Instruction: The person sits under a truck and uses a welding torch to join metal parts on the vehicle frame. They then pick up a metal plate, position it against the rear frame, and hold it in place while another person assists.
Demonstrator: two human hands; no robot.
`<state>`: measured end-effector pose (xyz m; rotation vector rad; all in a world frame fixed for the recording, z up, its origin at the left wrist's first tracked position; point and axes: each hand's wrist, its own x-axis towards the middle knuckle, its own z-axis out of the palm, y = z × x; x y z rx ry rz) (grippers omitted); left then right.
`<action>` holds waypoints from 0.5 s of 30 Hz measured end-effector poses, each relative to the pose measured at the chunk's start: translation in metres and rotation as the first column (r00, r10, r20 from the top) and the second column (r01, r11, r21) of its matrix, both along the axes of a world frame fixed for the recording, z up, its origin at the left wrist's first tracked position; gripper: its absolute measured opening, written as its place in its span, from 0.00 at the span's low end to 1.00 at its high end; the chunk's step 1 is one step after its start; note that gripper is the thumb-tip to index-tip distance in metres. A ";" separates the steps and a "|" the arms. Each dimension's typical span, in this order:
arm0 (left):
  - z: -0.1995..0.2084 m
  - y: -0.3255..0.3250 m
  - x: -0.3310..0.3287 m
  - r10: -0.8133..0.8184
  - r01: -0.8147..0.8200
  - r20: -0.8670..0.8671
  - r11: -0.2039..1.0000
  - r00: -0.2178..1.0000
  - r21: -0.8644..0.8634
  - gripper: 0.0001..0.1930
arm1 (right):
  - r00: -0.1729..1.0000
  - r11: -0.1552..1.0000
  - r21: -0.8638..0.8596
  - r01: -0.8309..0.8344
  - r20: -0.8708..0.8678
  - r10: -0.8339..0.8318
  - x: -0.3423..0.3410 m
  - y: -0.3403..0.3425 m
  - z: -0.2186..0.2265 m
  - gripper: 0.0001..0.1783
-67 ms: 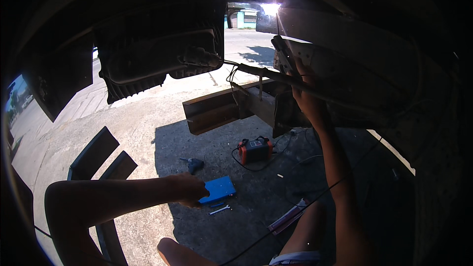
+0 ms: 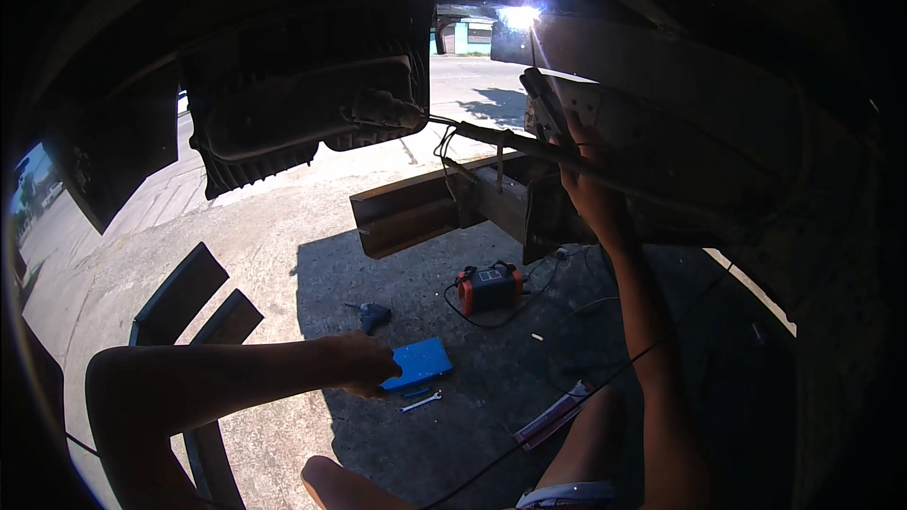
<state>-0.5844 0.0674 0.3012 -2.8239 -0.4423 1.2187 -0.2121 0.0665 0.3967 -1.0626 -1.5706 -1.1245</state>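
My right hand (image 2: pixel 588 170) is raised and closed around a welding electrode holder (image 2: pixel 548 106). A thin electrode (image 2: pixel 533 45) rises from its jaws. At the tip burns a white-violet arc (image 2: pixel 520 17), against the edge of a dark metal plate (image 2: pixel 557 42). Lower and to the left, my left hand (image 2: pixel 364 365) is closed at the left edge of a flat blue rectangular panel (image 2: pixel 420 364). Shadow hides most of those fingers. A drill (image 2: pixel 375 316) shows just beyond that hand, and a wrench (image 2: pixel 421 402) lies on the ground below the panel.
An orange-and-black welding machine (image 2: pixel 489 289) stands on the concrete. A rusty steel beam (image 2: pixel 411 217) and a dark ribbed housing (image 2: pixel 307 104) hang ahead. A cable (image 2: pixel 557 406) crosses near my legs. Angled metal pieces (image 2: pixel 179 297) lie left; a long packet (image 2: pixel 553 416) lies near my knee.
Small sparks at the top have shifted up and left. Both hands and the holder have stayed in place, and the arc still burns.
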 end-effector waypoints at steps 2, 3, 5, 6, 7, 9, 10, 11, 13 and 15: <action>0.000 0.001 0.000 -0.009 0.009 -0.013 1.000 1.000 -0.008 0.28 | 1.000 1.000 -0.006 -0.012 -0.011 0.012 -0.001 0.000 0.001 0.27; 0.001 0.004 0.001 -0.011 0.011 0.003 1.000 1.000 0.015 0.28 | 1.000 1.000 0.004 -0.015 -0.013 0.015 0.000 0.000 0.003 0.27; 0.001 0.004 0.001 -0.014 0.014 0.003 1.000 1.000 0.009 0.28 | 1.000 1.000 -0.002 0.004 -0.015 -0.004 0.000 -0.001 0.003 0.27; 0.000 0.004 0.000 -0.016 0.016 0.014 1.000 1.000 0.015 0.28 | 1.000 1.000 -0.005 0.014 -0.015 -0.014 0.000 -0.002 0.003 0.27; 0.000 0.005 0.001 -0.020 0.020 0.016 1.000 1.000 0.015 0.28 | 1.000 1.000 -0.007 0.018 -0.018 -0.018 0.000 -0.002 0.003 0.26; 0.000 0.005 0.000 -0.016 0.016 0.020 1.000 1.000 0.011 0.28 | 1.000 1.000 -0.002 0.016 -0.022 -0.016 0.000 -0.002 0.004 0.26; 0.000 0.005 0.000 -0.009 0.009 0.022 1.000 1.000 0.007 0.28 | 1.000 1.000 0.010 0.030 -0.011 -0.029 0.000 -0.001 0.004 0.26; 0.000 0.004 0.000 -0.002 0.002 0.018 1.000 1.000 0.000 0.28 | 0.999 0.999 0.030 0.033 0.002 -0.033 0.000 -0.001 0.005 0.26; 0.000 0.005 0.000 -0.019 0.019 0.023 1.000 1.000 0.016 0.28 | 1.000 0.999 0.040 0.023 0.001 -0.023 0.000 0.000 0.006 0.26; 0.000 0.005 0.001 -0.021 0.021 0.022 1.000 1.000 0.016 0.28 | 1.000 1.000 0.018 -0.005 -0.025 0.005 0.000 0.001 0.005 0.26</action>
